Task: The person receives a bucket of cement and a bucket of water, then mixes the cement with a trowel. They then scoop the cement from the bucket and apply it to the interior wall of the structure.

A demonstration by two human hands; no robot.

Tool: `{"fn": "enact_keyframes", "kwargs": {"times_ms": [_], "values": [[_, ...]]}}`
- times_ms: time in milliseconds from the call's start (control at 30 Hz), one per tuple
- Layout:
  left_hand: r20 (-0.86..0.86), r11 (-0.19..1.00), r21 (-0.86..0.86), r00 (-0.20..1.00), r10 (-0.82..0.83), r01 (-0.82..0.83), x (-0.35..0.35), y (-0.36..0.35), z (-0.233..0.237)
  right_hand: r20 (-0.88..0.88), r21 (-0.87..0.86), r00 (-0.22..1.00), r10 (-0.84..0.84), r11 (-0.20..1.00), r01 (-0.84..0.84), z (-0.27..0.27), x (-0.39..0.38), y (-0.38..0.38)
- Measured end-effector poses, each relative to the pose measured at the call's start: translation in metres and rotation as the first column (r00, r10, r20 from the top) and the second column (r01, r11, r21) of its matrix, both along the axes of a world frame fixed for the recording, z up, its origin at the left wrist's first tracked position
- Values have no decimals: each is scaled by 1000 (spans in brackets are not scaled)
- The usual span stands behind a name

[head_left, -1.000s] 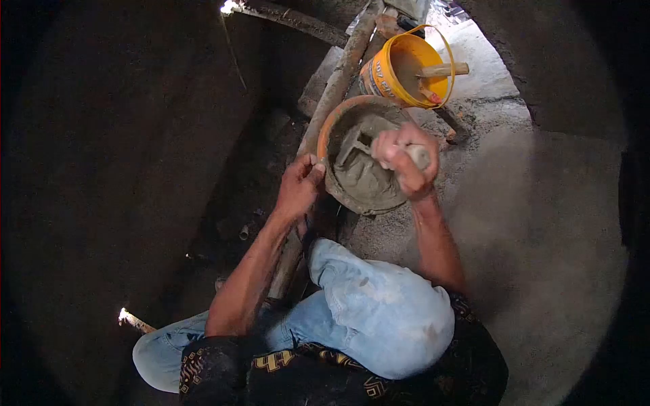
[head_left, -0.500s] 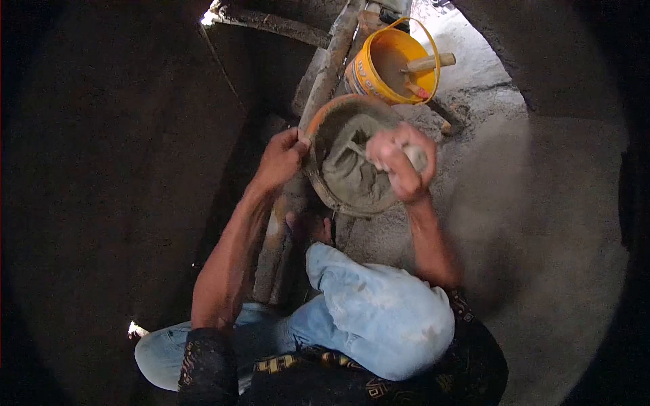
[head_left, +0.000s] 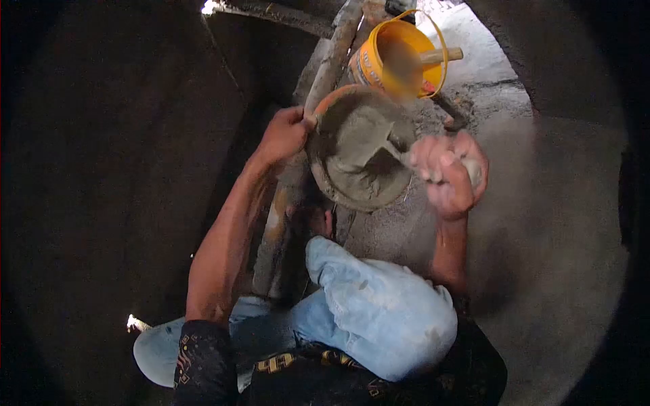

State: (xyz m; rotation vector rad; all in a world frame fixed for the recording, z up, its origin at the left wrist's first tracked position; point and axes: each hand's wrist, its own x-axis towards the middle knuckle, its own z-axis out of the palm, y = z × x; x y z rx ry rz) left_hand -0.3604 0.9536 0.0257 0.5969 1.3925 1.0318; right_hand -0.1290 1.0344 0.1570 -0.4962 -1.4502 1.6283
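Note:
My left hand [head_left: 284, 135] grips the left rim of a round, shallow mixing pan [head_left: 323, 177], its thumb over the edge. Wet grey mortar [head_left: 355, 139] lies in the pan, scooped into ridges and hollows. My right hand [head_left: 450, 169] is wrapped round the handle of a trowel [head_left: 386, 149], to the right of the pan. The trowel's mortar-coated blade reaches over the pan and touches the mortar or hangs just above it. Most of the handle is hidden in my fist, with only its rounded pale end showing.
A yellow bucket [head_left: 365, 64] with a raised handle stands beyond the pan, holding a wooden-handled tool [head_left: 441, 55]. Long poles [head_left: 325, 78] run along the left of the pan. My bent knee [head_left: 389, 318] is close below it. A dusty grey surface [head_left: 542, 223] spreads to the right.
My right hand has drawn the trowel to the right, from over the mortar to beyond the pan's right rim, so its blade now shows. The left hand keeps its hold on the rim.

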Motion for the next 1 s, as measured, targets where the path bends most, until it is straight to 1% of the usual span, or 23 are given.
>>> {"fn": "enact_keyframes", "kwargs": {"times_ms": [33, 67, 100, 133, 233, 267, 300, 367, 400, 433, 500, 533, 567, 633, 667, 700, 767, 800, 833, 867, 900, 933, 1000], "values": [[33, 999, 34, 999, 12, -13, -4, 8, -1, -4, 18, 1000, 1, 1000, -1, -6, -2, 3], [36, 999, 37, 999, 10, -11, -4, 9, 0, 37, 44, 997, -61, 997, 60, -23, -2, -2], [11, 1000, -10, 1000, -3, 3, -3, 7, 2, 78, 68, 989, -126, 990, 121, -38, -2, -8], [-24, 999, -47, 1000, -10, 9, -5, 9, 6, 118, 55, 988, -98, 994, 92, -52, -5, -7], [10, 1000, 20, 1000, -3, 3, -5, 8, -6, 141, 19, 986, -88, 996, 86, -44, -19, -9], [5, 1000, 27, 1000, -1, 1, -6, 12, 0, 179, 148, 969, -173, 978, 147, -26, -22, -15], [-29, 999, 36, 999, 30, -29, -3, 12, 3, 185, 139, 969, -163, 981, 138, -14, -21, -15], [-53, 998, 28, 997, 52, -50, 2, 5, 0, 5, 10, 1000, -29, 1000, 29, 3, -2, -11], [-48, 999, 28, 998, 39, -38, 0, 8, -2, 26, 91, 999, 19, 996, -21, 2, 6, -10], [-42, 999, 23, 999, 26, -25, -2, 9, -5, 26, 91, 999, 19, 996, -21, -10, 3, -12], [-57, 999, 48, 998, 24, -21, -2, 7, -16, 196, 51, 964, -178, 984, 171, -47, 0, -22], [-81, 996, 85, 996, 28, -21, -5, 9, -18, 200, 30, 972, -124, 992, 121, -60, -1, -16], [-88, 995, 93, 996, 31, -23, -6, 10, -11, 193, 37, 973, -123, 992, 118, -53, -5, -15], [3, 999, 26, 1000, 20, -20, -3, 7, 5, 258, 78, 956, -141, 989, 125, -35, -11, -20], [3, 999, 27, 1000, 26, -26, -5, 10, 4, 271, 127, 946, -176, 981, 146, -32, 1, -19], [-41, 998, 50, 999, 30, -28, -5, 10, 1, 279, 116, 946, -166, 983, 139, -20, 4, -20], [-73, 998, 66, 997, 22, -17, 1, 7, -1, 6, 24, 997, -71, 997, 71, 8, 9, -23], [-72, 997, 59, 996, 56, -52, 1, 9, 1, -41, 24, 996, -78, 997, 79, 4, 11, -25], [-71, 995, 44, 994, 87, -84, 2, 8, 2, -41, 20, 996, -79, 997, 80, -26, 14, -28], [-70, 996, 41, 994, 84, -81, 2, 5, 0, 130, 128, 967, -221, 971, 204, -66, 13, -32], [-70, 996, 51, 995, 76, -72, 1, 5, -3, 273, 258, 889, -367, 918, 300, -97, 20, -30], [-74, 996, 65, 995, 69, -64, -1, 7, -3, 263, 266, 891, -370, 916, 302, -93, 13, -24], [-57, 996, 58, 996, 69, -66, 0, 6, -2, 196, -21, 975, -106, 993, 112, -68, 1, -19]]}}
